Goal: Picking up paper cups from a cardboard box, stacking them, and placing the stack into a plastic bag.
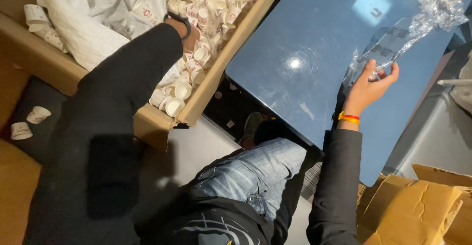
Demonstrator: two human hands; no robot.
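Note:
My left hand (191, 39) reaches into a large cardboard box (223, 60) filled with small white paper cups (183, 90); the fingers are buried among the cups, so I cannot see what they hold. A dark band sits on that wrist. My right hand (369, 85) rests on the glossy blue table (305, 58) and pinches the edge of a clear plastic bag (403, 33), which trails toward the far right corner. A red and yellow thread is tied around that wrist.
White crumpled plastic liner (93, 14) lies in the box's far left. Two loose cups (29, 122) sit on the dark floor at left. Torn brown cardboard (418, 210) lies at lower right. My jeans-clad knee (255, 169) is below the table.

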